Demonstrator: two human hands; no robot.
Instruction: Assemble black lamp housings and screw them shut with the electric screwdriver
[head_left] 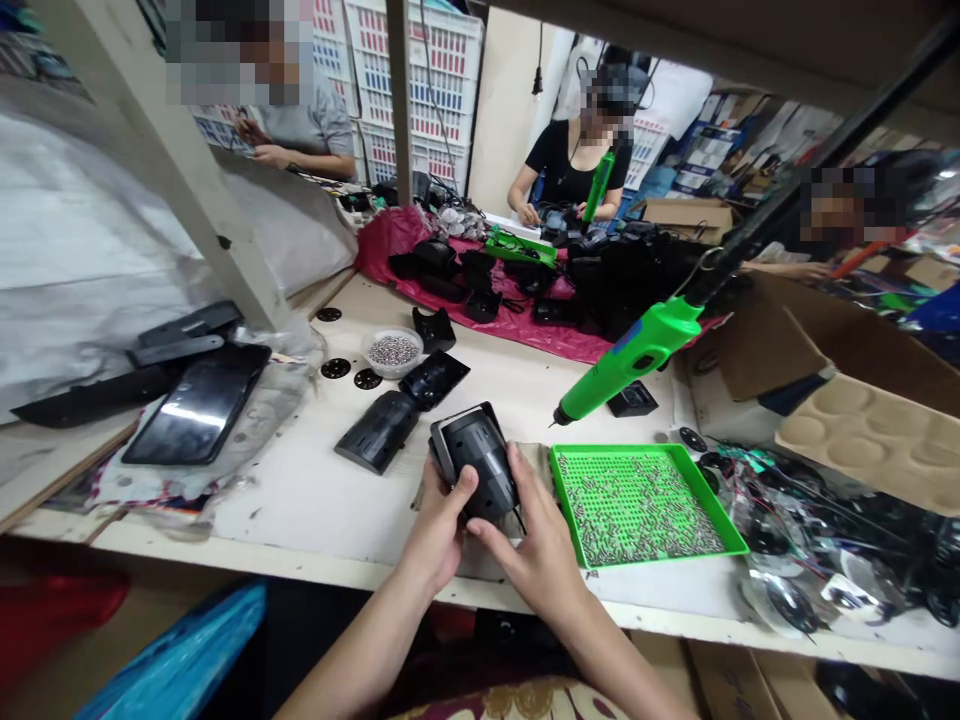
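A black ribbed plastic housing [480, 462] is held between both hands above the front of the white bench. My left hand [442, 520] grips its left side, thumb on top. Along its right and lower side, my right hand [536, 530] has its fingers pressed against it. Black curved shells [377, 432] lie to the left, beside another black part [435, 380]. A green electric screwdriver [630, 360] hangs at the right, its tip above a green tray [739, 545] of small screws. Farther back stands a clear bowl [394, 368] of small metal pieces.
A phone [199, 405] lies at the left by a metal post [217, 200]. Cardboard boxes [765, 350], wires and clear parts crowd the right. Across the bench, a person [577, 160] works behind a pink sheet [382, 235] covered with black parts; other people sit left and right.
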